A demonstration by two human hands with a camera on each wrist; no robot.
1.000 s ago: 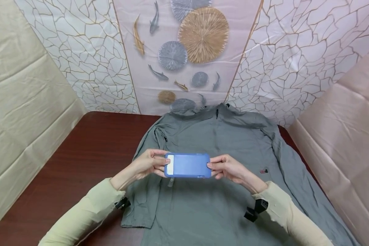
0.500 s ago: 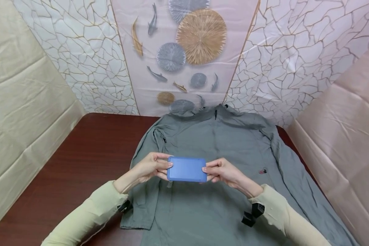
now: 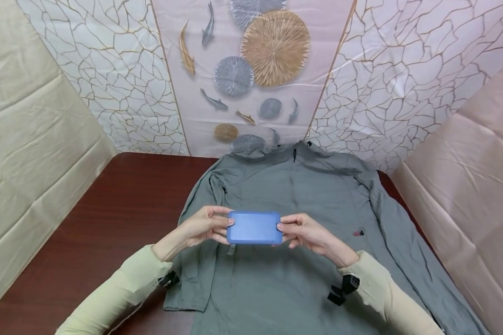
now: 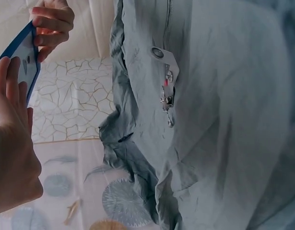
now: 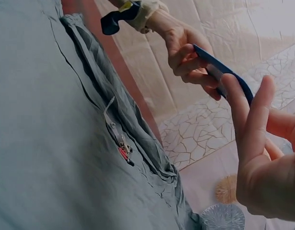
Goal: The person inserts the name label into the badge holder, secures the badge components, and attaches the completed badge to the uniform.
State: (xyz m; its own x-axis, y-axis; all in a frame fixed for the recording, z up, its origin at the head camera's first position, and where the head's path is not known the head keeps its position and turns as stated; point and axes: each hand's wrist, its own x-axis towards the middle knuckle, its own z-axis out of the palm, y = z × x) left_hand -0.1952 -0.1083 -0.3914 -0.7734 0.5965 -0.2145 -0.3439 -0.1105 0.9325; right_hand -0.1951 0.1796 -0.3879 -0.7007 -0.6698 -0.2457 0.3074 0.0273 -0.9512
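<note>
In the head view a flat blue card holder (image 3: 254, 228) with rounded corners is held level over the grey-green jacket. My left hand (image 3: 202, 227) pinches its left end, thumb on the front face and fingers behind. At the other end my right hand (image 3: 309, 233) grips it the same way. The left wrist view shows the pale back of the card holder (image 4: 29, 66) with small dark marks, and fingers spread against it. The right wrist view catches the blue edge of the card holder (image 5: 226, 72) between both hands.
The grey-green jacket (image 3: 285, 288) lies spread over the right part of the dark red-brown table (image 3: 109, 223). A zipper pull (image 4: 167, 100) hangs on its front. Patterned cloth (image 3: 134, 74) stands behind, and beige cloth panels (image 3: 37, 153) flank the sides.
A second ago the card holder was longer, with a white strip showing at its left end. The right hand has come closer to the left, and the strip is now covered.
</note>
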